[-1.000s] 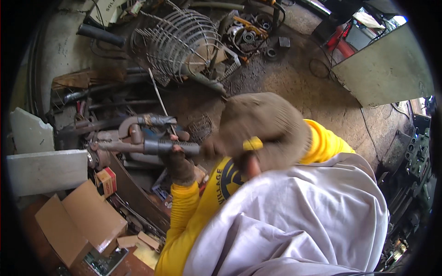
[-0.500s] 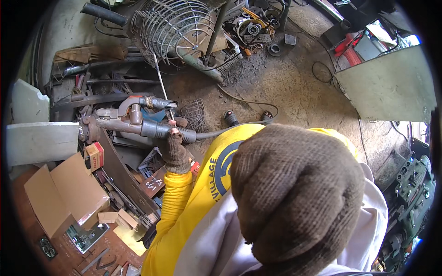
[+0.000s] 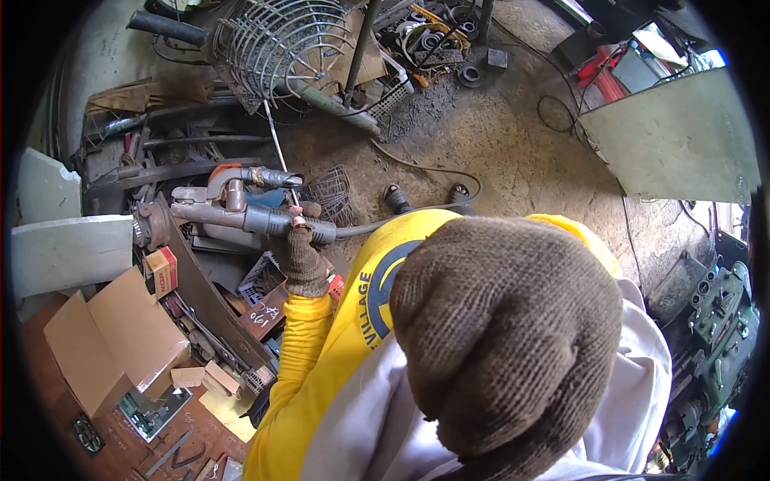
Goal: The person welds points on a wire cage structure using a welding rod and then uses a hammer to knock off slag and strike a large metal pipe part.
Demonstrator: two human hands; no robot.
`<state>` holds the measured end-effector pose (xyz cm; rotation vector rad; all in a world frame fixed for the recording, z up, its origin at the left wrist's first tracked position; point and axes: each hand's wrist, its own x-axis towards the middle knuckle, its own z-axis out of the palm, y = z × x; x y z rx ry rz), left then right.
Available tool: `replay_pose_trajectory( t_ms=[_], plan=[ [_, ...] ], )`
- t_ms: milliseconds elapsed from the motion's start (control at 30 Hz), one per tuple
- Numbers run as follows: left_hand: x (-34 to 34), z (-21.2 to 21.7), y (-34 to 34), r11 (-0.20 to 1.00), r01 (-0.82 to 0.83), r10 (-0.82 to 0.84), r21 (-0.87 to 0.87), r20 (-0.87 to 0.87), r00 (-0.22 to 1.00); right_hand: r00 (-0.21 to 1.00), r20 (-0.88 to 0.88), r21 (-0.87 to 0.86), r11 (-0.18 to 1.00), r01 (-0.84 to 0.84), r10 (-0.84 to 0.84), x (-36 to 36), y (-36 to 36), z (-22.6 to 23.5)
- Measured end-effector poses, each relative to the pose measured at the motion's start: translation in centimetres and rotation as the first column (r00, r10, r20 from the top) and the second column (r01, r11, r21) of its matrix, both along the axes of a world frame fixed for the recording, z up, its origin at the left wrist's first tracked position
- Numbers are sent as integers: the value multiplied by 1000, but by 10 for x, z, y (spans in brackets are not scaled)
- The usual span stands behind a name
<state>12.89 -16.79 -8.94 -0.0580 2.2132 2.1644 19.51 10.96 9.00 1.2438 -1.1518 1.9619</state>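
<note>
My left hand [image 3: 306, 263] wears a brown knitted glove with bare fingertips. Its thumb and a finger are closed on the lower end of a thin pale metal rod [image 3: 277, 144]. The rod's far end reaches the lower edge of a round wire cage [image 3: 277, 48]. Under the same hand lies a grey-bodied corded power tool [image 3: 265, 221] with a bent, taped handle; whether the hand also touches it I cannot tell. Very close to the camera, my right hand [image 3: 505, 345], in a similar glove, has its fingers curled. Anything inside them is hidden.
An open cardboard box [image 3: 120, 329] stands on the brown bench at left. Scrap metal bars [image 3: 152, 172] fill a rack behind the tool. A cable [image 3: 425, 170] crosses the floor. Metal parts [image 3: 433, 40] lie far off; at right are a pale board [image 3: 674, 140] and a green machine [image 3: 722, 329].
My head view has shifted slightly, so most things sit a little further left and up. The right hand appears slightly further left. The left hand keeps its grip on the rod.
</note>
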Motion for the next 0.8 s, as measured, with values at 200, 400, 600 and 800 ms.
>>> replay_pose_trajectory(
  t_ms=[200,400,600,800],
  plan=[
    [-5,-30,-19,995,-4,-2,-103,-58,998,1000,14,9,1000,-18,18,3,-4,6],
    [-5,-18,-5,996,-23,18,-81,-55,998,1000,27,27,1000,-8,7,2,-7,8],
    [-1,-56,-35,1000,0,0,-9,-8,1000,974,211,41,997,70,-77,-22,4,-13],
    [13,-2,9,998,-57,57,-2,-41,998,105,994,9,997,-80,-1,-40,7,-129]
  ],
)
